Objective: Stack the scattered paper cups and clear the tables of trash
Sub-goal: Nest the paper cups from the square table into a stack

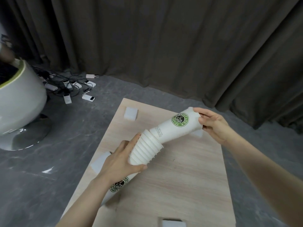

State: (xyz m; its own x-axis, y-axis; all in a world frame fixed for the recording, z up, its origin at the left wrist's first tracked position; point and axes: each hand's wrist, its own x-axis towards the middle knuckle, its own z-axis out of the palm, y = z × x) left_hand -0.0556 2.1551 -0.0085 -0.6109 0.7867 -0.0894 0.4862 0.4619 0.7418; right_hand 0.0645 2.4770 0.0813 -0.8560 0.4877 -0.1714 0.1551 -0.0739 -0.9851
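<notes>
- Head view: a person holds a stack of paper cups (pixel 146 148) above a pale wooden table (pixel 188 174), with a single logo cup (pixel 177 126) partly seated in the stack's open end and angled up to the right.
- The left hand (pixel 119 163) grips the stack from the left, fingers curled over its ribbed rims and the thumb wrapped beneath.
- The right hand (pixel 213 123) pinches the single cup at its far end, fingertips on the cup's edge; whether that end is the base or the mouth cannot be told for certain.
- The single cup sits at a slight bend to the stack rather than in line with it, so the step in hand reads as nesting the cup fully home.
- To do it well, the right hand should bring the cup's axis in line with the stack before pushing, while the left hand keeps a firm but light hold so the thin rims are not crushed.
- A straight, even push is likely to seat it; a push at this angle could buckle the cup wall.
- Another logo cup (pixel 118 185) lies on the table beneath the left forearm, not yet gathered.
- White paper scraps (pixel 130 113) sit near the table's far-left part, with more at its left edge and near edge, so clearing appears unfinished.
- A white chair (pixel 21 102) and cabled devices (pixel 72 89) occupy the grey floor beyond.
</notes>
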